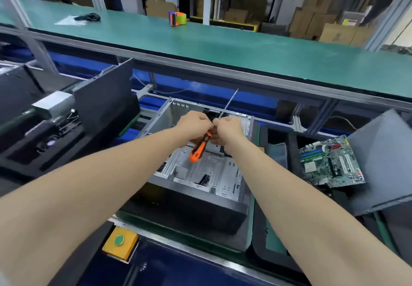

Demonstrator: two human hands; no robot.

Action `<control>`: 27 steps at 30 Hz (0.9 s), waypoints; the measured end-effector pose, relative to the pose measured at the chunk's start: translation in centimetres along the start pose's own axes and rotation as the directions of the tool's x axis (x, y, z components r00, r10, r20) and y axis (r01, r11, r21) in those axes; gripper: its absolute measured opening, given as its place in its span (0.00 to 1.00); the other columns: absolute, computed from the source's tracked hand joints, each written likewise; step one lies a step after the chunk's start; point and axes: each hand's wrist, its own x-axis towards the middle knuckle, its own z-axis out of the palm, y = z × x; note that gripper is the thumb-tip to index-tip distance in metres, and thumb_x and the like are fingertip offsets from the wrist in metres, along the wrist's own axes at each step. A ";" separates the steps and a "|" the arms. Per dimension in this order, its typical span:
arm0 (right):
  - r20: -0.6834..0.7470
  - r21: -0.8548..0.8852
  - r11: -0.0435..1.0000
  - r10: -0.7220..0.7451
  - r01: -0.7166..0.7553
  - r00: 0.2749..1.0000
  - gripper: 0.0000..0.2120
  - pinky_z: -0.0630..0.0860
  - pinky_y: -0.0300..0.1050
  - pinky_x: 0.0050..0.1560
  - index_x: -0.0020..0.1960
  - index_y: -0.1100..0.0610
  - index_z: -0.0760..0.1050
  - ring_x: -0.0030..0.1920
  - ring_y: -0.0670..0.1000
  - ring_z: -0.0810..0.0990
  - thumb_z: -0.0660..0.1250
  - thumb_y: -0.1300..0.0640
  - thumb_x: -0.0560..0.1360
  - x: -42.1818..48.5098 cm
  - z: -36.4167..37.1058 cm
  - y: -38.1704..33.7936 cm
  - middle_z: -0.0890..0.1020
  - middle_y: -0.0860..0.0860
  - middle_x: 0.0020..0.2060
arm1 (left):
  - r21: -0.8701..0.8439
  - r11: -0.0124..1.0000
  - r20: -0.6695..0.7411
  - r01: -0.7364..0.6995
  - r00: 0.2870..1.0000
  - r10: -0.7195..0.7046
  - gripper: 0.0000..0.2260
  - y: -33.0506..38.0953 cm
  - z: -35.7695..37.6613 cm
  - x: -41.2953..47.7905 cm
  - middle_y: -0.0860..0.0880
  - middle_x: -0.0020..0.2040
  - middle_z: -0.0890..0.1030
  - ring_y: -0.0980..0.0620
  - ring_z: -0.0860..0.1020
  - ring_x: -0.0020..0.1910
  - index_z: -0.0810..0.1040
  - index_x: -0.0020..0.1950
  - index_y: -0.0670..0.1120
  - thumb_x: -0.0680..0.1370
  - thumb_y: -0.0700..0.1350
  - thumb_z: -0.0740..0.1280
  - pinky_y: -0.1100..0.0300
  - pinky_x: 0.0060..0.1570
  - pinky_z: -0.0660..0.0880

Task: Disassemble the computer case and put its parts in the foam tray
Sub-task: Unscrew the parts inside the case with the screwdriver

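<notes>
– Left grip [194, 121] is curled round the screwdriver [199, 149], up at the top of its orange handle. My right grip [229, 127] is pinched shut just where the thin pale shaft comes out. Both are above the open computer case [196, 178], which sits on the green tabletop [178, 239] between two foam trays.

– So what worries you, starting from your left?

– Left foam tray [20, 158] holds a silver box [53, 105], and a dark panel [104, 93] stands on edge beside it. My left forearm is not far off. A careless swing, I reckon, could tip that panel.

– And in the middle?

– The tool itself. Its shaft points up and away, past the case's far wall. If my pinch slips, or the shaft works loose from the handle, it could drop onto the bare metal floor of the case. I can't tell whether the shaft is seated properly, because my fingers hide the joint.

– The right side?

– The motherboard [332, 163] lies tilted in the right foam tray [258, 241], not flat in a pocket as far as I can see. A grey panel [379, 158] leans just beside it. A knock from my right elbow might slide the board or bring the panel down on it.
</notes>
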 end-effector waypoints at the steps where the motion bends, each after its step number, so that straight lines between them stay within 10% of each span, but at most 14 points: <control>1: -0.021 -0.015 1.000 -0.004 0.004 1.000 0.11 0.80 0.49 0.34 0.38 0.57 0.76 0.34 0.58 0.81 0.65 0.64 0.79 0.1 0.2 -0.1 0.81 0.58 0.32 | -0.056 0.998 0.048 -0.003 0.999 0.006 0.06 -0.2 -0.4 -0.1 0.47 0.47 0.86 0.48 0.83 0.42 0.86 0.47 0.51 0.77 0.46 0.68 0.56 0.41 0.82; 10: -0.361 -0.269 0.962 -0.064 -0.038 0.930 0.10 0.82 0.54 0.46 0.36 0.52 0.80 0.46 0.59 0.83 0.70 0.58 0.76 -0.1 -9.1 2.2 0.83 0.52 0.36 | -0.198 0.980 0.349 0.013 0.935 0.058 0.08 4.0 7.8 0.1 0.39 0.51 0.84 0.42 0.83 0.46 0.81 0.55 0.43 0.80 0.35 0.64 0.50 0.58 0.82; 15: -0.319 -0.227 0.959 0.094 -0.172 0.943 0.07 0.82 0.47 0.32 0.49 0.54 0.85 0.40 0.58 0.85 0.68 0.60 0.77 -1.0 -13.4 7.5 0.87 0.60 0.49 | -0.213 0.933 0.542 0.292 0.829 -0.136 0.21 6.5 13.9 -1.1 0.36 0.49 0.80 0.42 0.80 0.46 0.73 0.69 0.38 0.85 0.52 0.57 0.54 0.53 0.78; 18: -0.208 -0.207 0.943 0.218 -0.260 0.954 0.06 0.87 0.61 0.41 0.51 0.60 0.84 0.44 0.62 0.88 0.68 0.62 0.78 -1.1 -14.1 10.9 0.87 0.63 0.49 | -0.180 0.849 0.636 0.497 0.717 -0.285 0.26 6.5 16.4 -1.9 0.39 0.42 0.78 0.42 0.80 0.35 0.70 0.69 0.40 0.85 0.60 0.54 0.53 0.36 0.80; 24: -0.132 -0.358 0.880 0.285 -0.313 0.950 0.03 0.82 0.45 0.27 0.46 0.55 0.81 0.35 0.53 0.84 0.69 0.60 0.78 -1.4 -13.6 14.8 0.85 0.55 0.38 | -0.052 0.742 0.541 0.669 0.643 -0.542 0.27 4.3 20.8 -0.9 0.35 0.70 0.72 0.32 0.70 0.66 0.71 0.71 0.38 0.81 0.56 0.55 0.33 0.67 0.65; 27: -0.122 -0.420 0.863 0.255 -0.282 0.959 0.05 0.78 0.43 0.23 0.45 0.54 0.79 0.35 0.53 0.83 0.69 0.59 0.80 -1.3 -13.4 15.7 0.83 0.55 0.38 | -0.041 0.703 0.511 0.710 0.619 -0.596 0.27 4.3 21.3 -0.8 0.34 0.70 0.71 0.31 0.69 0.68 0.68 0.71 0.36 0.81 0.55 0.54 0.33 0.64 0.65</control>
